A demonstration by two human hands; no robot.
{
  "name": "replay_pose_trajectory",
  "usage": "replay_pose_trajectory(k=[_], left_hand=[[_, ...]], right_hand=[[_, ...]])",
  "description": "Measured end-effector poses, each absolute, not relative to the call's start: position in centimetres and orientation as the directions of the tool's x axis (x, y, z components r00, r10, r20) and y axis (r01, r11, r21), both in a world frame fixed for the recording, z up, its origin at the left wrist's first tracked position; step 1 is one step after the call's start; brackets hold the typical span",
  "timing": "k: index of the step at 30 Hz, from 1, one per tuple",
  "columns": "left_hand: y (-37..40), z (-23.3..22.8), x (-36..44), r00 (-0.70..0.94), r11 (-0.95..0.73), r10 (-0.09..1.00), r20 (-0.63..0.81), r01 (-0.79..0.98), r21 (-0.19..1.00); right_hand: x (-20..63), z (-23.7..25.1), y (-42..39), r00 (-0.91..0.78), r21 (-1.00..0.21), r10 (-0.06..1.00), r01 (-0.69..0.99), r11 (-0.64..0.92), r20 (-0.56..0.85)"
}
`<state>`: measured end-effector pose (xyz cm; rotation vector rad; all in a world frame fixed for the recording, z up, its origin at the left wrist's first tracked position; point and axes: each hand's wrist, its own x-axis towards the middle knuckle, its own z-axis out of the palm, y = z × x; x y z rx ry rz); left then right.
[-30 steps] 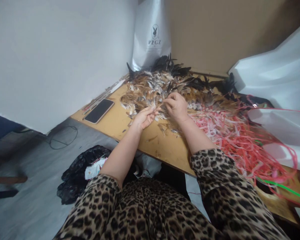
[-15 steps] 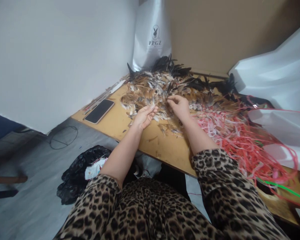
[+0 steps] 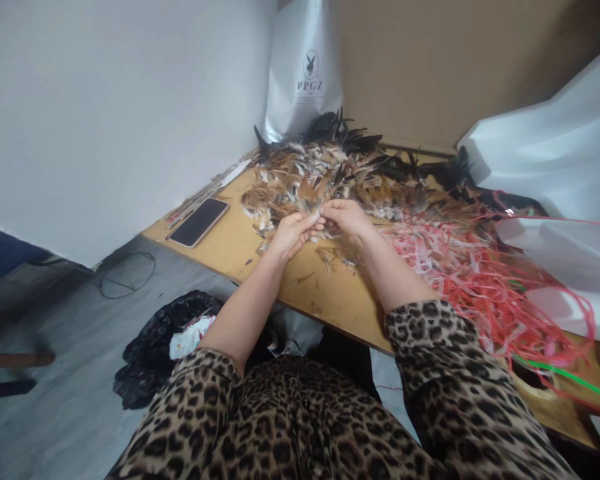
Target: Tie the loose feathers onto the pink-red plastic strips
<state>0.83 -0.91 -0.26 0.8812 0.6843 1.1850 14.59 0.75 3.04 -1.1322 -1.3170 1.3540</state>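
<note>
My left hand (image 3: 295,235) pinches brown feathers (image 3: 311,192) by their pale lower ends, over the near edge of a feather pile. Against its fingertips, my right hand (image 3: 346,217) is closed in a pinch at the same pale ends. Whether the right fingers have a separate feather between them is too small to tell. Beyond both hands spreads the pile of loose brown, white and black feathers (image 3: 380,190) on the wooden table (image 3: 310,287). A few stray feathers lie on the tabletop just below my right hand.
A phone (image 3: 199,223) lies left of the pile. Tangled pink and red strips (image 3: 490,293) cover the table's right side. A silvery bag (image 3: 305,73) stands at the back, and white sacking (image 3: 555,147) leans at right. On the floor sits a black plastic bag (image 3: 150,360).
My right hand has moved left and slightly down from the pile to meet my left fingertips. The brown feathers now fan upward above the left fingers.
</note>
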Motion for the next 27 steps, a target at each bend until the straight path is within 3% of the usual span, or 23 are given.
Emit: replay_pose_trajectory(k=[5,13,27], left_hand=[[-0.5,-0.6,0.6,0.196,0.135,0.980,-0.027,-0.563,0.816],[-0.3,-0.7,0.7,0.186,0.192,0.977,-0.107,-0.536,0.822],[-0.5,-0.7,0.9,0.232,0.209,0.968,-0.095,-0.533,0.820]], right_hand=[[14.9,3.5,0.7,-0.117,-0.998,0.992,-0.053,0.044,0.050],[14.9,3.4,0.8,-0.126,-0.979,0.979,0.110,0.172,0.158],[14.5,2.5,1.0,-0.165,-0.974,0.972,0.122,0.191,0.170]])
